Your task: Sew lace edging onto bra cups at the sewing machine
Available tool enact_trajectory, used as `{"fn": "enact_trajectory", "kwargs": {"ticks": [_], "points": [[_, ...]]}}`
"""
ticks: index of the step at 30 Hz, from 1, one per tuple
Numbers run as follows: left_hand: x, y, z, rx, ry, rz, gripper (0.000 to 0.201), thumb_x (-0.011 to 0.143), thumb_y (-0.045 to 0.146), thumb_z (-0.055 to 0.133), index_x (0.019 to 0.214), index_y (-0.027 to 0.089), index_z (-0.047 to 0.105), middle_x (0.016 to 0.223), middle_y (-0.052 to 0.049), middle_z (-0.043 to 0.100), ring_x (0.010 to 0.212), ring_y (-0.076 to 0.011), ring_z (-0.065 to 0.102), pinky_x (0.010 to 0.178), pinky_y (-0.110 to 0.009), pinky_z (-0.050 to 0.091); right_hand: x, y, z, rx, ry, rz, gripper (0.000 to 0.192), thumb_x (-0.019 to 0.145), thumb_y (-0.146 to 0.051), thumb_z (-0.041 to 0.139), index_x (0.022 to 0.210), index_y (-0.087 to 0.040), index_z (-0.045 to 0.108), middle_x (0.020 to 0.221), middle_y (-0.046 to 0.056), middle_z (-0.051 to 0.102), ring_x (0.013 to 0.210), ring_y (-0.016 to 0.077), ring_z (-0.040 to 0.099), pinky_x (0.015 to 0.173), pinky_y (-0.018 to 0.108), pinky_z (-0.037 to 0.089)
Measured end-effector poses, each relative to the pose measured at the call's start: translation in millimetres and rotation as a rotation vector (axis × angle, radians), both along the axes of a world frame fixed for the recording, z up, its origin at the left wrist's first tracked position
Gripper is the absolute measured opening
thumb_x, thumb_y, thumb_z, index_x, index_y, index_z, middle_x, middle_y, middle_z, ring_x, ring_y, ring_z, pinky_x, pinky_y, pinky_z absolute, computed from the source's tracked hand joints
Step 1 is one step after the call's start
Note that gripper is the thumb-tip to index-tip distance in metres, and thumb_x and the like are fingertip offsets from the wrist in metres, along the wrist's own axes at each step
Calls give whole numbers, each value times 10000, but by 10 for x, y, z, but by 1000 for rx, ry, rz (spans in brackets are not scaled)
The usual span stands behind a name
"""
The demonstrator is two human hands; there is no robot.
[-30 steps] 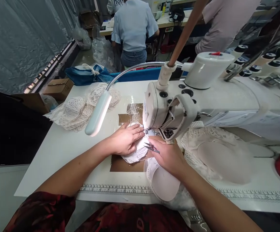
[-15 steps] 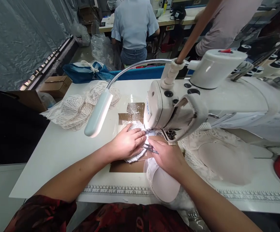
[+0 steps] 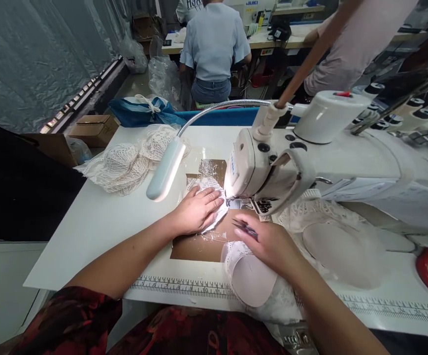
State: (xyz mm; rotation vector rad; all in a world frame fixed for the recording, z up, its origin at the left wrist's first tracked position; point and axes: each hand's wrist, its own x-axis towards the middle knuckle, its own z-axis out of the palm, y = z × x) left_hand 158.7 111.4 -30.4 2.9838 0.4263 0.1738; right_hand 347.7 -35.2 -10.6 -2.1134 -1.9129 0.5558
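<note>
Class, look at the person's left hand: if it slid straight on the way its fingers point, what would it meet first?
The left hand would probably first meet the presser-foot area of the sewing machine, close ahead; whether their heights line up is unclear.

Right hand [image 3: 273,241], snips [image 3: 247,230] drawn back, now apart from white lace piece [image 3: 218,216].
</note>
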Motion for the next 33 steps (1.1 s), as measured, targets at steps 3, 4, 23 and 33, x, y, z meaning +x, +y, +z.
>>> {"fn": "enact_trajectory", "kwargs": {"ticks": [3,4,23,33], "points": [[-33,-6,-23,-18,7,28,449,972,289,361,1376,125,471,1426,-161,474,1338,-316,399,1081,-544,290,153,-249,94,-100,17,-44,321,830,-474,571,1064,-270,652,884,26,748,707,216,685,550,271,453],[-43,-11,-36,-21,3,35,454,972,295,362,1386,136,459,1440,-157,459,1346,-317,390,1083,-551,282,185,-344,98,-125,22,-44,315,803,-459,605,1055,-275,651,878,26,747,706,220,686,550,272,457],[-1358,71,576,-177,142,540,68,782,201,534,761,170,591,831,-51,673,783,-223,624,655,-312,461,-1010,669,239,66,704,111,346,928,-396,429,1165,-192,577,1133,129,684,818,216,703,816,398,577],[-1694,1114,950,278,-201,866,200,866,191,486,1055,141,526,1295,-137,512,1300,-298,378,1072,-466,321,-1318,2187,84,637,253,283,455,931,-197,305,1340,-138,494,1471,161,424,1388,238,361,1129,466,331]]}}
